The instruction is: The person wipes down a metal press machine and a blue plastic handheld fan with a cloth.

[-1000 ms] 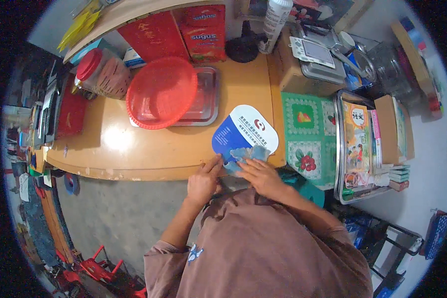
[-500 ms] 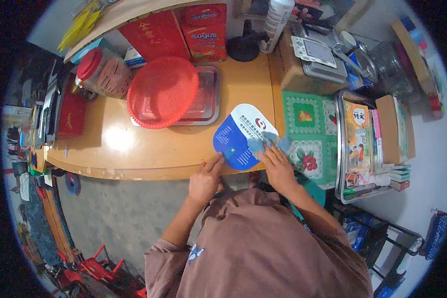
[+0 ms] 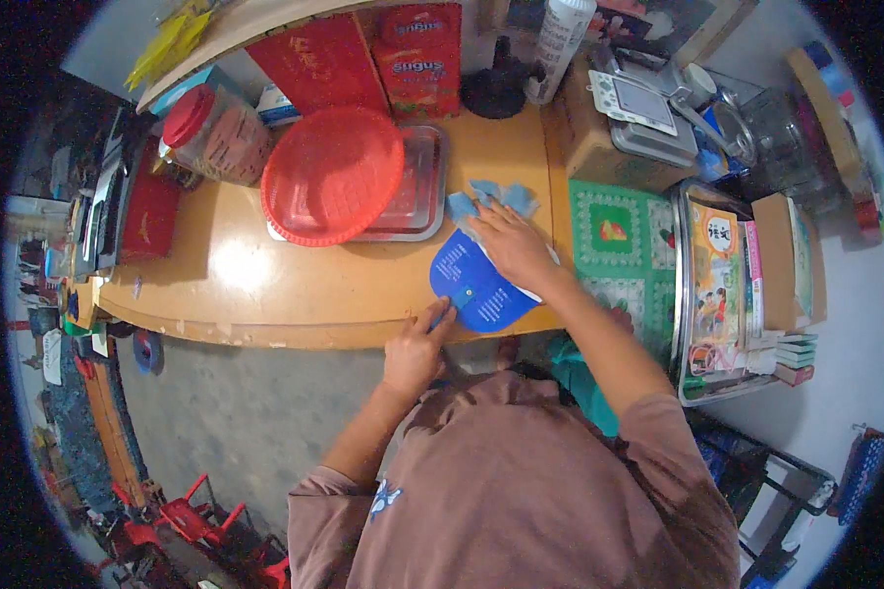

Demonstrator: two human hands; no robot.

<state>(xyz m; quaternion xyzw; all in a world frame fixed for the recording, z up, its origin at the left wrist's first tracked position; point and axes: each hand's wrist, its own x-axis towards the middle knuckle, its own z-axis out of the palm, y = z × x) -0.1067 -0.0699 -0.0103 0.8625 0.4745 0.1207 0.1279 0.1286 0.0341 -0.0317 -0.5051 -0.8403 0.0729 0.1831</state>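
A blue-and-white hand fan [image 3: 476,287] lies flat by the front edge of the wooden table. My left hand [image 3: 418,344] is closed at its near left side, thumb and fingers pinching the fan's narrow handle end. Over the fan's upper part reaches my right hand [image 3: 509,247], its fingers pressing a light blue cloth [image 3: 516,199] down. The cloth is bunched at the fan's far edge and spreads out past the fingertips. Most of the fan's white part is hidden under my right hand and forearm.
A red plastic basket [image 3: 334,177] rests on a clear-lidded tray [image 3: 424,187] at the left. Behind stand a red-lidded jar [image 3: 221,137] and red boxes [image 3: 417,64]. On the right, a metal tray [image 3: 682,294] holds books on a green patterned tablecloth [image 3: 609,270].
My right hand has slid the cloth from the fan's right side up and left to its far edge. My left hand still holds the fan near the table edge.
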